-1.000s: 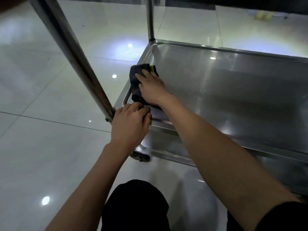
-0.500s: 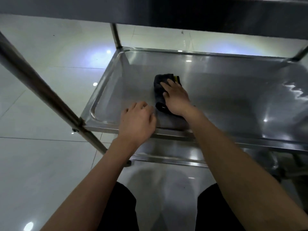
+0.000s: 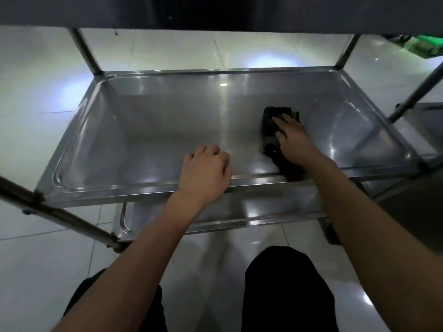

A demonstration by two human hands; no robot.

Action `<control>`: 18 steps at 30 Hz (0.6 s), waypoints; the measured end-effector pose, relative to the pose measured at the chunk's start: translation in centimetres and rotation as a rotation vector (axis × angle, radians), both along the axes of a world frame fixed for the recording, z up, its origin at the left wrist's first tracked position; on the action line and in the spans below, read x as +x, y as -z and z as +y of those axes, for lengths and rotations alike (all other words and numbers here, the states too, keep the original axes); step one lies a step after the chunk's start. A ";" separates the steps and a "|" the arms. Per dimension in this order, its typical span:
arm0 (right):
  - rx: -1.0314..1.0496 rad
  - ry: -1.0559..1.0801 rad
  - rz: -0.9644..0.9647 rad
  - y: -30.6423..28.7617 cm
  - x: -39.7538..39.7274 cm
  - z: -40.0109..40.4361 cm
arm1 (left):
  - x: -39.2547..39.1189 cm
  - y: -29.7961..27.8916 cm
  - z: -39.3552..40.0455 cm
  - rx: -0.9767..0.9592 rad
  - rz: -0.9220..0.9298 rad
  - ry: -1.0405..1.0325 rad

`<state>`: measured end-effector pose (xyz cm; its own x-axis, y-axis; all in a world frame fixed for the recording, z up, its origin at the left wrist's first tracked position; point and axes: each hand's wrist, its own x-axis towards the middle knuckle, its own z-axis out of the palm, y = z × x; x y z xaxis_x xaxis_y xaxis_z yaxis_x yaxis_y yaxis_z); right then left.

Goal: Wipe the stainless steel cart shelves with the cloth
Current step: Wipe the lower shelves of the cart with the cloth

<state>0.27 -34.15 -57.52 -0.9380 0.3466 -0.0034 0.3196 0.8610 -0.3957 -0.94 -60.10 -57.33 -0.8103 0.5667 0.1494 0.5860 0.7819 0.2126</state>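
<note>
Cloth, dark grey and bunched with a yellow-edged tag, lies on the right half of the middle stainless steel cart shelf, a shallow tray with a raised rim and rounded corners. The right hand lies flat on top of the cloth, fingers straight and close together, palm bearing down on the fabric; part of the cloth trails back under the wrist to the shelf's near rim. The left hand sits near the middle of the near rim, well apart from the cloth, its fingers curled over with the tips touching the shelf floor; whether the thumb hooks under the rim cannot be told. A lower steel shelf shows beneath the near rim, and the dark underside of an upper shelf fills the top of the view. Round steel uprights stand at the shelf's corners. The cart stands on a glossy pale tiled floor with light spots reflected in it. The person's knees in black trousers show at the bottom.
</note>
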 end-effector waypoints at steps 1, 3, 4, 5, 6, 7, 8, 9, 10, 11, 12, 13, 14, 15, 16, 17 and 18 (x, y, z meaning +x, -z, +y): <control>-0.005 0.000 0.005 0.0 0.1 0.1 | -0.1 0.2 -0.1 0.022 0.000 0.008; 0.006 -0.003 0.012 -0.1 0.1 -0.2 | -0.4 0.4 -0.4 0.049 0.005 0.032; 0.014 -0.001 0.007 -0.2 0.1 -0.5 | -0.5 0.4 -0.6 0.052 0.003 0.042; 0.020 -0.001 0.004 -0.2 0.2 -0.7 | -0.6 0.4 -0.8 0.049 0.001 0.053; 0.022 -0.002 0.003 -0.3 0.3 -0.9 | -0.6 0.3 -1.0 0.042 -0.002 0.064; 0.022 -0.006 0.004 -0.3 0.5 -1.1 | -0.6 0.3 -1.1 0.039 -0.006 0.075; 0.017 -0.015 0.008 -0.3 0.8 -1.4 | -0.5 0.2 -1.3 0.039 -0.010 0.085; 0.008 -0.025 0.016 -0.3 1.3 -1.8 | -0.5 0.2 -1.5 0.042 -0.015 0.091; 0.005 -0.036 0.023 -0.3 2.0 -2.4 | -0.4 0.3 -1.6 0.046 -0.020 0.094; 0.005 -0.054 0.033 -0.2 2.7 -3.2 | -0.4 0.3 -1.8 0.053 -0.018 0.096; 0.005 -0.071 0.039 -0.2 3.7 -4.1 | -0.3 0.4 -1.9 0.063 -0.011 0.099; -0.001 -0.077 0.039 -0.2 4.7 -4.9 | -0.3 0.6 -2.1 0.074 -0.001 0.106; -0.006 -0.076 0.042 -0.1 5.5 -5.7 | -0.2 0.7 -2.3 0.085 0.008 0.115; -0.010 -0.071 0.053 -0.1 6.2 -6.4 | -0.3 0.9 -2.5 0.093 0.013 0.126; -0.010 -0.066 0.064 -0.1 6.6 -7.0 | -0.4 1.1 -2.7 0.102 0.009 0.138; -0.011 -0.063 0.071 0.0 6.8 -7.3 | -0.5 1.2 -2.9 0.116 -0.008 0.146; -0.014 -0.062 0.072 0.0 6.8 -7.5 | -0.6 1.3 -3.3 0.134 -0.029 0.150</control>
<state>7.07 -41.69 -57.57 -0.9555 0.2887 0.0604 0.2365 0.8722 -0.4281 -1.54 -63.42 -58.59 -0.7237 0.6576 0.2095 0.6856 0.6501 0.3276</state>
